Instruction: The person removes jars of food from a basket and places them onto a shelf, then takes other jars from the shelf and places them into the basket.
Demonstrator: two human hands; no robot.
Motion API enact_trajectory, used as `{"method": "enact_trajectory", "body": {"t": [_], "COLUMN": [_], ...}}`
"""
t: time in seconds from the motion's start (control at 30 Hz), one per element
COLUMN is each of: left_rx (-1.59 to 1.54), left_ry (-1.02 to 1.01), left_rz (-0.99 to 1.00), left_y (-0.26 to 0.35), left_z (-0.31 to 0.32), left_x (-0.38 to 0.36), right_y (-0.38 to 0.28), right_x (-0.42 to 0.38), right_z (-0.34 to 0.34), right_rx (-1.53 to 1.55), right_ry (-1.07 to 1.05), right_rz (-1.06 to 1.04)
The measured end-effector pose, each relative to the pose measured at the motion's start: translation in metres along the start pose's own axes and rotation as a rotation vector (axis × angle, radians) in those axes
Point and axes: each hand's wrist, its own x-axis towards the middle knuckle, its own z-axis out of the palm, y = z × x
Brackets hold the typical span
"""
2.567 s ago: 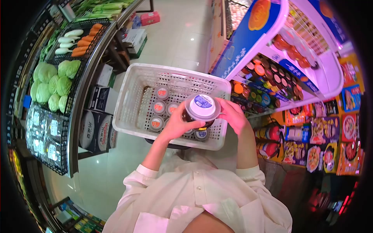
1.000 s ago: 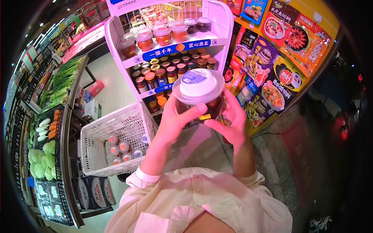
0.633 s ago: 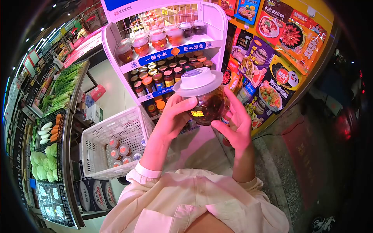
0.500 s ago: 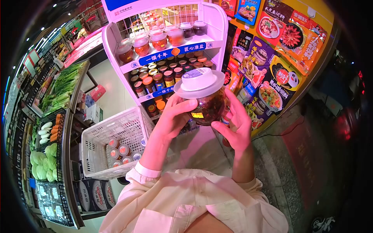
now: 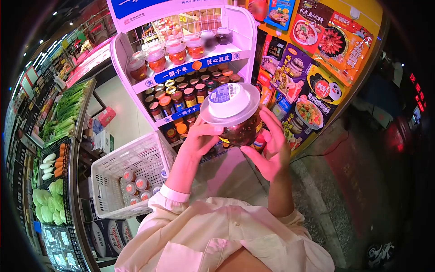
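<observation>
A round jar with dark contents and a wide whitish lid is held in front of my chest, its lid tilted toward me. My left hand grips its left side, thumb below the lid rim. On the right side, my right hand supports the jar with the thumb low and the fingers behind it. A yellow label shows low on the glass. Behind the jar stands a white display rack, with lidded jars on its top shelf and rows of smaller jars below.
A white plastic basket holding several lidded jars stands on the floor at left. Farther left is a vegetable stand with cabbages and greens. Food packets hang on a yellow board at right.
The jar has tilted so its lid top faces me more, and both hands have shifted slightly with it. The view has moved a little, with the rack now further left.
</observation>
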Motion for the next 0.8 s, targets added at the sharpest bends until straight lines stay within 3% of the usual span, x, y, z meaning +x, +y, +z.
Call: {"method": "enact_trajectory", "body": {"t": [0.23, 0.47, 0.63, 0.8], "left_rx": [-0.137, -0.144, -0.101, 0.131], "left_ry": [-0.184, -0.074, -0.003, 0.205], "left_rz": [0.02, 0.002, -0.091, -0.043], "left_y": [-0.009, -0.018, -0.015, -0.019], "left_z": [-0.018, -0.014, -0.007, -0.007], "left_x": [0.011, 0.023, 0.027, 0.032], "right_y": [0.002, 0.008, 0.025, 0.056], "right_x": [0.004, 0.008, 0.005, 0.002], "right_z": [0.003, 0.003, 0.0, -0.005], "right_rx": [-0.116, -0.138, 0.104, 0.262], "right_ry": [0.025, 0.047, 0.071, 0.046], "right_rz": [-0.084, -0.034, 0.138, 0.287]}}
